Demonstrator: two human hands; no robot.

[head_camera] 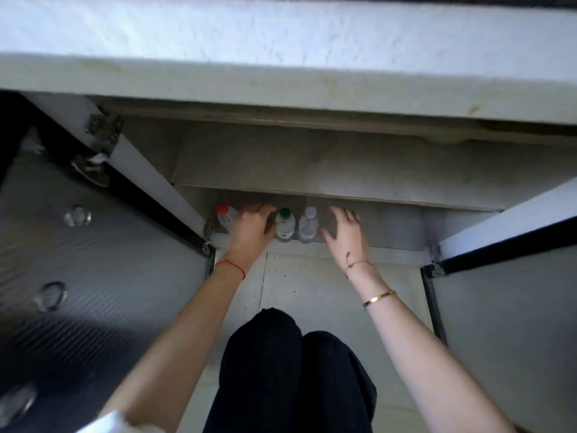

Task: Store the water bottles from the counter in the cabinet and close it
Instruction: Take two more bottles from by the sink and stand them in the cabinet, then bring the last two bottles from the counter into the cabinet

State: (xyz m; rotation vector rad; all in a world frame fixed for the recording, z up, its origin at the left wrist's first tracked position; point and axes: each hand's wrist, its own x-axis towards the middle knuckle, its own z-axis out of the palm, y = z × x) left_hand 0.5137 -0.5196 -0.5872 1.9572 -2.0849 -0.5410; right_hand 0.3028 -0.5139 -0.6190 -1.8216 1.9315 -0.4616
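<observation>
Several water bottles stand in a row on the bottom shelf (399, 226) of the open cabinet under the counter (281, 79). From left come a red-capped bottle (225, 214), one mostly hidden behind my left hand (249, 232), a green-capped bottle (284, 225) and a white-capped bottle (308, 225). My left hand curls around the hidden bottle, whose red cap peeks out above the fingers. My right hand (343, 232) hovers with fingers spread just right of the white-capped bottle, holding nothing. Both cabinet doors stand open.
The left door (78, 245), ribbed grey inside with round knobs showing through, swings out at the left. The right door (515, 292) swings out at the right. A middle shelf (327, 173) sits above the bottles. My knees (296, 370) are above the white floor.
</observation>
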